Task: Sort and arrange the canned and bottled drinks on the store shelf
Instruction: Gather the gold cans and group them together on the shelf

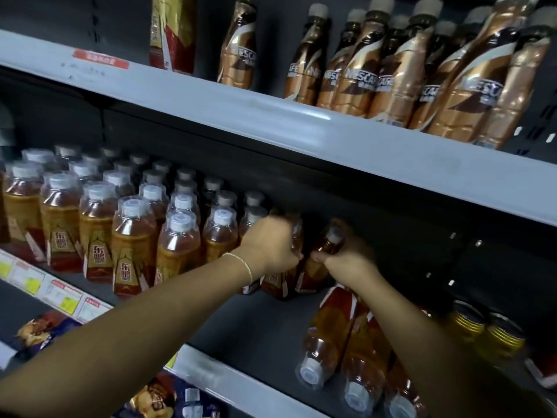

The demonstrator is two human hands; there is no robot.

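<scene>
On the middle shelf [256, 324], just to the right of the standing rows of amber bottles [132, 236], you are holding two more bottles side by side. Your left hand [269, 244], with a thin bracelet [245, 263] at the wrist, is gripping the near bottle [275, 283] around its upper half; the fingers are curling round its far side, so most of them are hidden from view. Your right hand [346, 256] is gripping the tilted bottle [328, 244] just below its white cap, thumb and fingers wrapping round the shoulder, and the bottle is leaning to the right. The two bottles are touching or nearly touching at their bases, which are resting on the shelf deck; whether the near bottle's base is fully down is hard to tell.

Under your right forearm, a few lying bottles [331, 336] are resting on their sides on the same shelf, caps pointing toward you. To their right, gold-ringed cans [482, 330] are standing near the back. On the shelf above, bronze coffee bottles [391, 73] are crowding the right side. Price tags [63, 294] are running along the middle shelf's front edge at the left, and snack packets [42, 330] are showing below it.
</scene>
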